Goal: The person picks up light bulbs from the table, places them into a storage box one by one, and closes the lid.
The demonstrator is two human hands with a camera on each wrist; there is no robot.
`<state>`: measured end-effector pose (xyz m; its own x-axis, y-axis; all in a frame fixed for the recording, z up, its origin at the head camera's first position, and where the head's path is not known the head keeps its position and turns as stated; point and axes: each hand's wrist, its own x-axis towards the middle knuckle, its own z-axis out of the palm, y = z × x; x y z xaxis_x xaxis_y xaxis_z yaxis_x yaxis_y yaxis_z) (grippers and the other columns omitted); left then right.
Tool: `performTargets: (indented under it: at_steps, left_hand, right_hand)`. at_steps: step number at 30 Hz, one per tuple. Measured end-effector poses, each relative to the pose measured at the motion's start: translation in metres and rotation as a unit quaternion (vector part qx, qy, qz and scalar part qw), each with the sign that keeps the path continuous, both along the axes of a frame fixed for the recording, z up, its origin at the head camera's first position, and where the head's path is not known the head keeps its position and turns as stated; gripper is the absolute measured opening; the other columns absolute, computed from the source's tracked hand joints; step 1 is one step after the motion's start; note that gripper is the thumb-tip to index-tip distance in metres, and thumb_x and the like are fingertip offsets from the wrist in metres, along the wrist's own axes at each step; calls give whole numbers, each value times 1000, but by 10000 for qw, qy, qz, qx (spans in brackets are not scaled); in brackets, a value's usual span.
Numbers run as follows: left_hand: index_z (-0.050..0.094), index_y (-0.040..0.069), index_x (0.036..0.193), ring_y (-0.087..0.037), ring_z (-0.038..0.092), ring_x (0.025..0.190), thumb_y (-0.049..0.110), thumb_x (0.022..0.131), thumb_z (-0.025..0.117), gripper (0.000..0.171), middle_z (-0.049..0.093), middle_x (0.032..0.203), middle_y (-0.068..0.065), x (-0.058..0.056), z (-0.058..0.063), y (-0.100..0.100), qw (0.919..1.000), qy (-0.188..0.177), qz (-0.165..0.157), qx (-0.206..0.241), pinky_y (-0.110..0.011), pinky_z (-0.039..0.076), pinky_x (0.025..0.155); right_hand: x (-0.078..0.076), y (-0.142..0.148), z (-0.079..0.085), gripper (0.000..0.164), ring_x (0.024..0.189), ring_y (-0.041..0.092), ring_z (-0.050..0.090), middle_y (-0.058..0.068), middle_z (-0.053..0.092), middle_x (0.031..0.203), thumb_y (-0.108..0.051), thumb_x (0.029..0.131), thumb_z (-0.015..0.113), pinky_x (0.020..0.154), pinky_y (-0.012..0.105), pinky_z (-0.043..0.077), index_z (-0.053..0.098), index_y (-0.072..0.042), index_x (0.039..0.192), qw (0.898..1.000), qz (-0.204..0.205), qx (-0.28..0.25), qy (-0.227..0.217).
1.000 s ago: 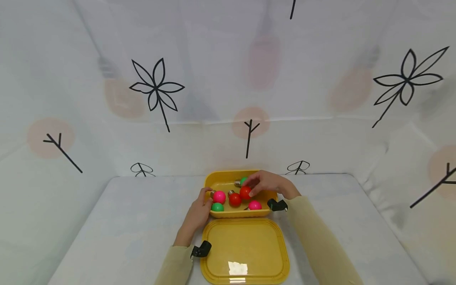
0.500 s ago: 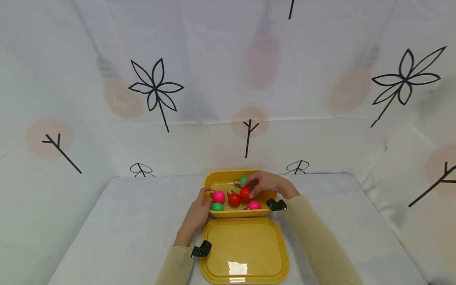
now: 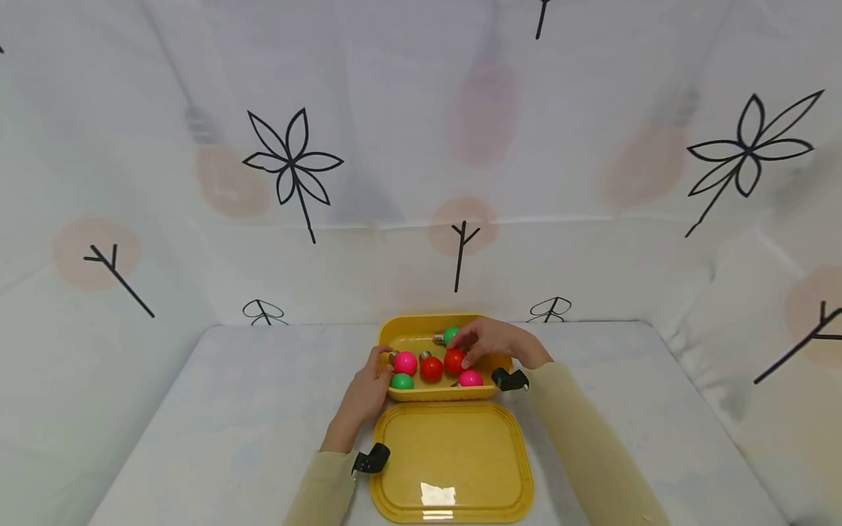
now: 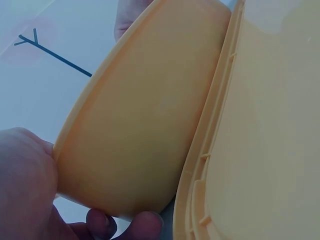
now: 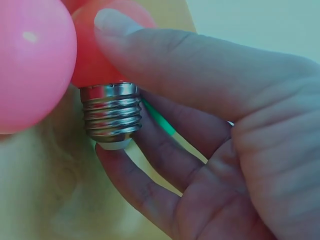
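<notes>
A yellow plastic box (image 3: 447,395) holds several coloured light bulbs. My right hand (image 3: 495,340) reaches into it and grips a red bulb (image 3: 452,361) by its globe. In the right wrist view the thumb presses that bulb's globe, the metal screw base (image 5: 111,112) points toward the lower fingers, and a pink bulb (image 5: 35,65) overlaps it at the left. At the box's left end, my left hand (image 3: 365,387) grips the rim and wall; the left wrist view shows fingers curled around the box's outer wall (image 4: 135,110).
Inside the box lie another red bulb (image 3: 431,370), a pink bulb (image 3: 405,363) and a green one (image 3: 402,381) at the left, a pink bulb (image 3: 470,378) at front right, and a green bulb (image 3: 451,335) behind. A yellow lid (image 3: 454,453) lies on the table in front.
The red bulb in my right hand has moved slightly toward the near side of the box. The neighbouring red bulb has shifted a little left. My left hand stays on the box.
</notes>
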<state>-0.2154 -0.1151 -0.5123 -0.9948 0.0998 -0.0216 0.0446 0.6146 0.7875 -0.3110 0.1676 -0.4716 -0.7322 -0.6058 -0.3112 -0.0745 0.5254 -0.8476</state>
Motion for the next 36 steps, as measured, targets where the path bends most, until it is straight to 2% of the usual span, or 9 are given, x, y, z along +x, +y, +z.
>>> performTargets:
  at_steps: [8,16,23,25,28,32,36]
  left_hand:
    - [43,19,139,-23,46,58,22,105,45,34,52,73,-7,-1,1,0,10000,-63,5,40,-35,38,57]
    - [43,18,138,-23,51,68,21,105,45,34,57,84,-9,0,0,0,10000,18,-29,-20,-35,40,62]
    - [42,18,139,-23,46,58,22,105,45,35,49,71,-7,0,2,0,9999,-71,-30,75,-35,38,57]
    - [42,17,139,-23,48,61,22,105,45,35,51,74,-8,0,1,0,10000,-48,-31,69,-35,39,59]
    - [42,18,139,-24,53,71,22,105,45,34,60,87,-11,-2,-1,0,10000,27,-18,28,-37,41,65]
    - [43,18,138,-26,55,78,23,105,45,34,62,99,-13,-2,-2,0,10000,61,28,28,-39,42,70]
    - [43,19,139,-26,55,78,23,105,44,34,61,95,-12,-1,-1,1,10000,14,31,34,-39,42,71]
  right_hand:
    - [-1,1,-4,36,103,23,62,6,69,112,-2,80,79,96,39,49,72,-5,115,10000,25,-36,47]
    - [1,1,-3,36,102,22,63,6,69,111,-2,82,78,95,38,49,71,-3,117,10000,59,-20,5]
    - [1,0,-2,37,102,21,64,4,70,111,-4,82,78,96,39,49,71,-3,118,9999,71,31,79]
    - [2,0,-1,36,103,21,64,3,70,112,-5,83,78,97,39,48,71,-4,119,10000,31,40,79]
    - [2,0,-1,37,104,21,64,3,70,113,-6,83,78,98,40,47,71,-4,119,9999,-11,26,103]
    - [2,-1,0,37,105,21,64,3,70,113,-7,84,77,98,40,47,70,-4,120,9999,24,-8,125]
    - [3,0,0,37,106,21,64,4,70,113,-7,84,77,100,41,46,70,-3,120,9998,69,-59,150]
